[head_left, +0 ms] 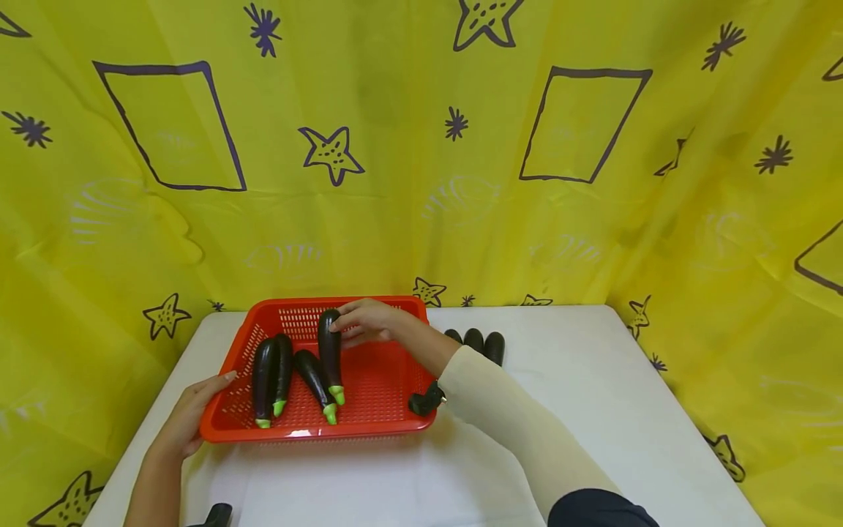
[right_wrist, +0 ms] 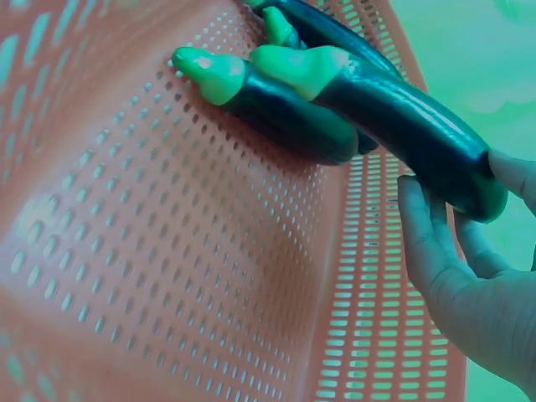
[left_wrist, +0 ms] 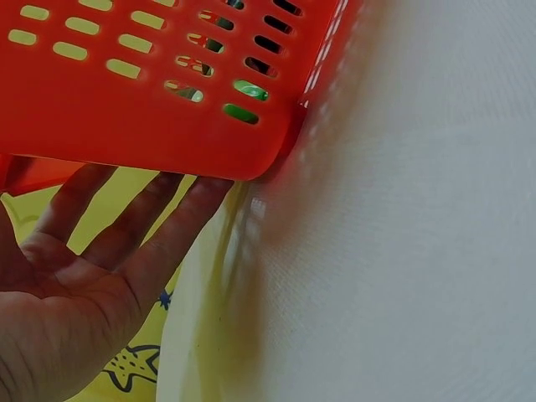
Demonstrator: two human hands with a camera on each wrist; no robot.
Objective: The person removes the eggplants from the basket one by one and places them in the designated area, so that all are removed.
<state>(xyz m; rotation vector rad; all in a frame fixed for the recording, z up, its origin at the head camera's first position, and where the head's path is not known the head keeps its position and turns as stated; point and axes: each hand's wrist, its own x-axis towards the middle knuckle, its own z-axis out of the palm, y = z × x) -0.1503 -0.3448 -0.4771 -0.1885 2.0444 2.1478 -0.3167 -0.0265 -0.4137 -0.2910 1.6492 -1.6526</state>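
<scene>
A red perforated basket (head_left: 309, 433) holds several dark eggplants with green stems. My right hand (head_left: 367, 322) pinches the rounded end of one eggplant (head_left: 330, 348) between thumb and fingers, and its green stem points toward me. In the right wrist view this eggplant (right_wrist: 410, 126) slants above another eggplant (right_wrist: 289, 121). Two more eggplants (head_left: 264, 377) lie side by side at the basket's left. My left hand (head_left: 189, 411) rests its fairly straight fingers on the left rim; in the left wrist view the fingertips are hidden behind the rim (left_wrist: 126, 163).
Three dark rounded ends, apparently eggplants (head_left: 494, 347), show on the white table (head_left: 579, 380) right of the basket, partly hidden by my right sleeve (head_left: 514, 417). A yellow patterned curtain (head_left: 395, 234) stands behind the table. Black devices sit at both wrists.
</scene>
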